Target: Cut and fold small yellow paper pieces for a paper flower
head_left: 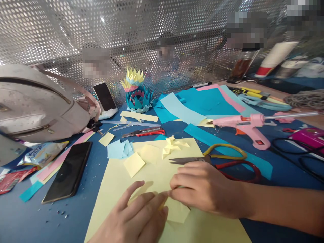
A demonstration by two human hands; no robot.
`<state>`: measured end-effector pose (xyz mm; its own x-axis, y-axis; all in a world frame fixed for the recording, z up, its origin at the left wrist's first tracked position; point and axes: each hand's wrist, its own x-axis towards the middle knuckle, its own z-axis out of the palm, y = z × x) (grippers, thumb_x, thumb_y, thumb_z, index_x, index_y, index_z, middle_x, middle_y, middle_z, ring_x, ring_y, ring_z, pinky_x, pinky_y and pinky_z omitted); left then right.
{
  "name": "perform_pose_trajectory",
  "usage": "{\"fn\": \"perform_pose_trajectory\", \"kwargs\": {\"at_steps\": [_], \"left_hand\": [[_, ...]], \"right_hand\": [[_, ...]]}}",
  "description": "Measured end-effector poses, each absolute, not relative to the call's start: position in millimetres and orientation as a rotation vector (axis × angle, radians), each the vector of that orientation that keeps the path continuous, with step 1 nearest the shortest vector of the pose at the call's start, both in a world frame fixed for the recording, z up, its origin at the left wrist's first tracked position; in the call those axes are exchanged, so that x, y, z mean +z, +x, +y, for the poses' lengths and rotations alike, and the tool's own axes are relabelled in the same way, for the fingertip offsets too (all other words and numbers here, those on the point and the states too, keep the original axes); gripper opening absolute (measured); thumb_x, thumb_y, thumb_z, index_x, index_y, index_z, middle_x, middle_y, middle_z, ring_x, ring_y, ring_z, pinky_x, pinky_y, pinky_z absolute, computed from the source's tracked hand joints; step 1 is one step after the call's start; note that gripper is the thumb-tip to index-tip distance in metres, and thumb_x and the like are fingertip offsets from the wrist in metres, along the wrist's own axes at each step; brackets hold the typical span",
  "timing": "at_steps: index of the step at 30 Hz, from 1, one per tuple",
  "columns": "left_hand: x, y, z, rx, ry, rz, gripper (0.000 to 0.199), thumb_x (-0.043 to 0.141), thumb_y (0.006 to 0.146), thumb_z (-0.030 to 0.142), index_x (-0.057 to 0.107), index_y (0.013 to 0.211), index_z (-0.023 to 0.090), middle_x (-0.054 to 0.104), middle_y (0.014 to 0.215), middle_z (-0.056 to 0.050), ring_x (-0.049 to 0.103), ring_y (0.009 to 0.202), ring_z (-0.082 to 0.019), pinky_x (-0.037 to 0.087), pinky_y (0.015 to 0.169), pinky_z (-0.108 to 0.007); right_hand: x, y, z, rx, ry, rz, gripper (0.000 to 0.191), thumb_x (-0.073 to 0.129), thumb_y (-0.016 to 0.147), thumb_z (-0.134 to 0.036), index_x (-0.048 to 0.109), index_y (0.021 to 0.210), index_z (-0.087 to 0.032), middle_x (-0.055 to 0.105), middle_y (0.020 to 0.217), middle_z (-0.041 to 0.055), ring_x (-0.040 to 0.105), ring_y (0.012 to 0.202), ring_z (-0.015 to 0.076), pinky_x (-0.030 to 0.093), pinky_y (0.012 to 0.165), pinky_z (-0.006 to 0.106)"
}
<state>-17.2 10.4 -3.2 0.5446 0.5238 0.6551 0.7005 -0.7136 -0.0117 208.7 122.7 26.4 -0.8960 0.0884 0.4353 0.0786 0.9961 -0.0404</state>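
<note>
A large pale yellow sheet (108, 199) lies on the blue table. Low over it, my left hand (140, 216) and my right hand (202, 190) meet at the fingertips on a small yellow paper piece (178, 212). Both hands are closed on it, though my left index finger sticks out; the fingers hide most of the fold. Just beyond my right hand are scissors (207, 157) with yellow and red handles. Folded yellow paper points (174, 143), a loose yellow paper square (134, 164) and several light blue paper squares (120, 149) rest near the sheet's far edge.
A red utility knife (144, 132) and pink glue gun (243, 125) lie farther back. Left are a dark phone (68, 172) and a backpack (43, 104). A layered paper flower (138, 96) stands by the perforated metal panel (126, 33), near blue paper sheets (212, 99).
</note>
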Motion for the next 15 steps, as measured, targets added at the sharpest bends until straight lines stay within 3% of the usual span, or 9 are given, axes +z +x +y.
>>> {"fn": "perform_pose_trajectory", "kwargs": {"at_steps": [12, 15], "left_hand": [[-4, -21, 10, -0.881, -2.528, -0.958, 0.036, 0.038, 0.108, 0.011, 0.073, 0.101, 0.014, 0.075, 0.117, -0.004, 0.067, 0.102, -0.014, 0.027, 0.125, -0.046], [-1, -24, 10, -0.805, -2.557, -0.932, 0.034, 0.039, 0.107, 0.01, 0.073, 0.103, 0.013, 0.075, 0.116, -0.005, 0.068, 0.102, -0.014, 0.026, 0.126, -0.046]], "right_hand": [[37, 207, 130, -0.057, 0.056, -2.765, 0.034, 0.041, 0.103, -0.008, 0.069, 0.086, -0.019, 0.064, 0.077, 0.0013, 0.048, 0.067, 0.0155, 0.031, 0.056, 0.033], [46, 207, 133, -0.111, 0.114, -2.837, 0.031, 0.046, 0.104, -0.017, 0.067, 0.081, -0.02, 0.062, 0.076, 0.0015, 0.047, 0.068, 0.0169, 0.027, 0.054, 0.035]]}}
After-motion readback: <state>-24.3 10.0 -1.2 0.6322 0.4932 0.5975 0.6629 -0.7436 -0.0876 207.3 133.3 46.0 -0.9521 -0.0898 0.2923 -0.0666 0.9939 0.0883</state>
